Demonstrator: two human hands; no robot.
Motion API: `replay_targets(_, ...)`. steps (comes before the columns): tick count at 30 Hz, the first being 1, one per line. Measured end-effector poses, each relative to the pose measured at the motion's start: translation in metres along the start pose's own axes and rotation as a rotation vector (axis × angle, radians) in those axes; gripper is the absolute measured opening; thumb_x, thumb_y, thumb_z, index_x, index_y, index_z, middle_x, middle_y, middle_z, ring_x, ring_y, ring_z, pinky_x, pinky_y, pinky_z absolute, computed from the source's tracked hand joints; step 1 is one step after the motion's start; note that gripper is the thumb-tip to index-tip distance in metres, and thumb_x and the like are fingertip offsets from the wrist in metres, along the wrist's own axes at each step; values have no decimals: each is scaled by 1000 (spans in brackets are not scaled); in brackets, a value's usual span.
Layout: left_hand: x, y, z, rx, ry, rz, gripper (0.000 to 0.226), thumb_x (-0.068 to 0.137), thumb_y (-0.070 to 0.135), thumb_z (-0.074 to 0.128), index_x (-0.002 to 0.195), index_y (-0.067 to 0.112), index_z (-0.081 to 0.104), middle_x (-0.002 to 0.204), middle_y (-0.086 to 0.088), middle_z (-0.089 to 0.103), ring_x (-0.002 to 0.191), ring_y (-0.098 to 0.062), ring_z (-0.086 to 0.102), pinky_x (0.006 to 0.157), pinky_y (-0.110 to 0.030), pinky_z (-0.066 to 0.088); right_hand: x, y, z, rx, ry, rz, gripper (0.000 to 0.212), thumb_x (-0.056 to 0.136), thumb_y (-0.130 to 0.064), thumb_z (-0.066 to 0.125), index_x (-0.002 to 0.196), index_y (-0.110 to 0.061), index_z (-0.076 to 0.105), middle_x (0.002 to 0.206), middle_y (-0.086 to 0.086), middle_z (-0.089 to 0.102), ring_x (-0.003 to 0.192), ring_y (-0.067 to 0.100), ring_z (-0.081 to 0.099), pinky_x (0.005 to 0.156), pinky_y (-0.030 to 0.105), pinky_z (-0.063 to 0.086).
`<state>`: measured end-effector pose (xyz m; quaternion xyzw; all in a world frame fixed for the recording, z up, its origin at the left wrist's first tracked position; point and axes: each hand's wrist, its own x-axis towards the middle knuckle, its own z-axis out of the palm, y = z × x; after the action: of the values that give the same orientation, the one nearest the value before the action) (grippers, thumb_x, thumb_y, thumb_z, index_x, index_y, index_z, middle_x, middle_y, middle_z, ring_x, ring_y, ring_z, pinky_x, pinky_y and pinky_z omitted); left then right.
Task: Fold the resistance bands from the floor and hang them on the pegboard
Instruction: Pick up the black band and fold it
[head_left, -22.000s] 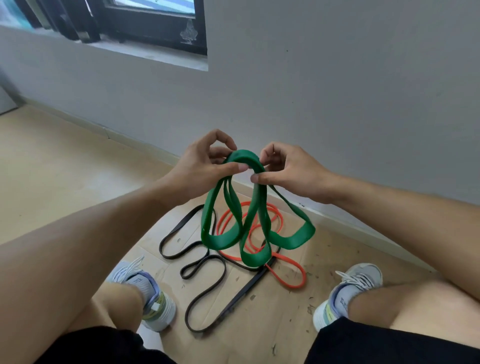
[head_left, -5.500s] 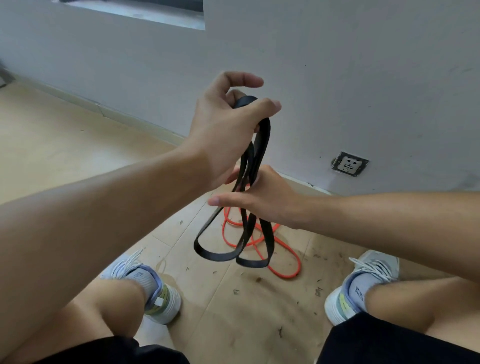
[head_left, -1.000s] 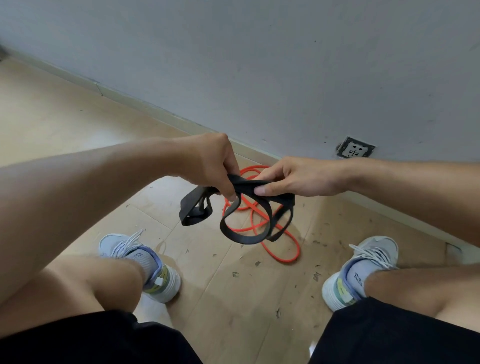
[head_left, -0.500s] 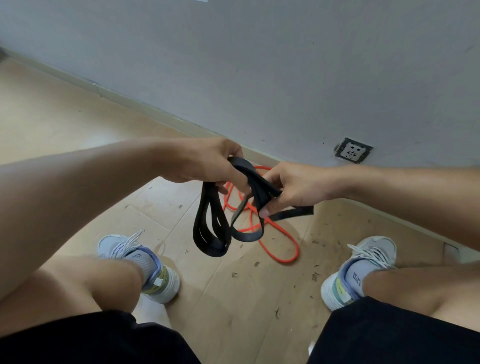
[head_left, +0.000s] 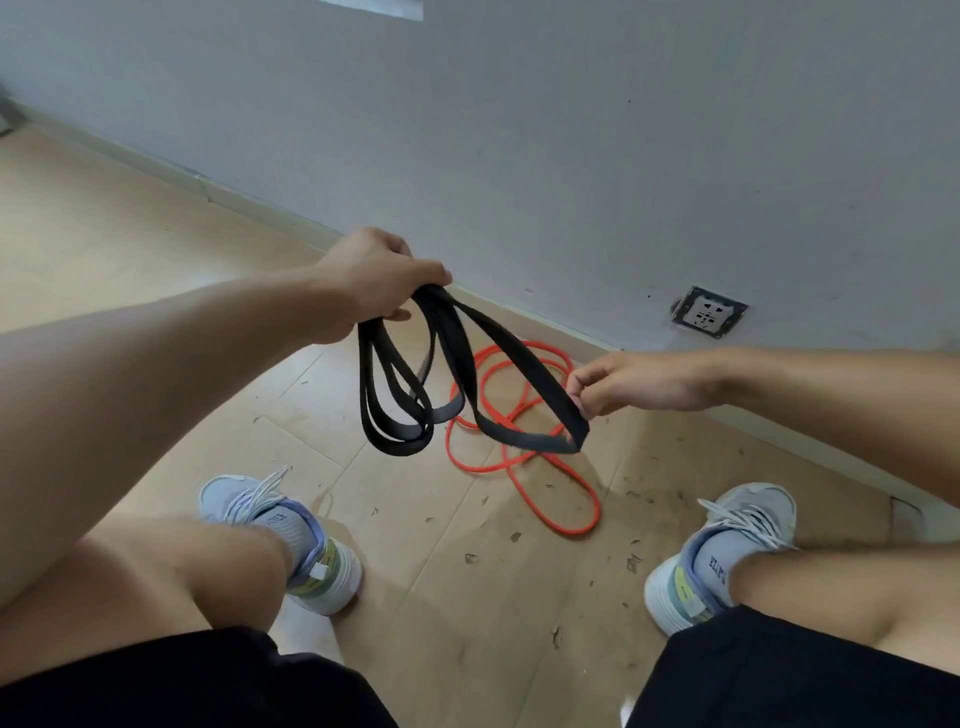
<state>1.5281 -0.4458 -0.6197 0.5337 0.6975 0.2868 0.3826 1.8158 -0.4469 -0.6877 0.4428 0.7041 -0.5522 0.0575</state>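
Note:
A black resistance band (head_left: 457, 374) hangs in several loops above the floor. My left hand (head_left: 376, 280) grips the gathered top of the loops in a fist. One longer loop stretches down to the right, where my right hand (head_left: 631, 382) pinches its side between thumb and fingertips. Under the black band an orange resistance band (head_left: 524, 457) lies tangled on the wooden floor near the wall. No pegboard is in view, and no green band.
I squat with both knees up and a grey sneaker on each side, left shoe (head_left: 291, 535) and right shoe (head_left: 722, 545). A grey wall with a wall socket (head_left: 707, 318) stands just beyond the bands. Small debris litters the floor.
My hands have moved apart. The left hand rose with the bundled black loops, and the right hand drew one loop out down to the right.

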Motion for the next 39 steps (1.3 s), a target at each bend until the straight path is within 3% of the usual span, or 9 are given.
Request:
replay_targets(5,16,-22,-13,-21,99,-74,38,86,28,79,68,15,48,67,-3,46,60,-16,50,68,-28,58,0,6,-9,-25,-70,30,18,75,-17,71,89,-14,61,88,5,65,89,17,63,91,32,49)
replay_targets(8,23,-31,-20,-53,141,-82,38,86,26,79,69,16,48,67,-2,47,59,-12,51,77,-32,61,1,18,-15,-94,-30,62,26,78,7,74,91,-11,62,91,10,67,87,20,63,84,35,49)
replay_targets(15,27,-41,-21,-11,132,-80,38,83,31,82,69,15,49,68,-3,47,61,-13,50,80,-36,63,2,20,-23,142,419,125,17,90,8,71,102,-3,66,92,15,70,78,23,72,69,27,63)
replay_targets(20,20,-31,-13,-40,105,-57,37,84,30,81,68,14,52,62,-2,46,55,-14,49,82,-38,63,5,23,-26,-47,679,280,13,93,0,58,95,-13,62,93,17,70,65,27,72,48,29,57)
replay_targets(23,15,-26,-8,-55,51,-32,39,83,34,82,70,14,51,63,-2,45,53,-14,47,84,-38,63,1,24,-22,-257,426,407,15,92,-16,71,107,-15,67,104,12,72,78,21,71,57,32,61)
replay_targets(26,9,-19,0,-73,-26,31,41,83,37,82,71,17,49,67,-2,51,56,-13,55,83,-34,62,3,21,-15,-499,191,479,55,85,-39,81,133,-17,65,123,7,72,99,23,70,83,35,61)
replay_targets(32,-8,1,24,-104,-180,146,39,84,38,81,75,15,50,81,-11,70,80,-20,71,78,-31,61,5,-27,3,-310,287,20,86,79,-50,84,153,-30,45,147,-5,57,123,8,57,101,23,43)
replay_targets(36,-15,10,30,-120,-236,152,40,84,42,81,80,14,51,90,-21,76,81,-22,70,80,-34,61,5,-57,17,-107,280,-186,60,77,-48,86,132,-42,60,131,-19,66,120,-3,60,106,23,46)
replay_targets(39,-21,16,28,-104,-260,162,44,81,46,82,83,14,52,73,-5,70,65,-14,63,64,-21,52,12,-59,24,18,381,-227,27,80,-36,87,103,-29,74,103,-11,77,100,6,73,100,37,55)
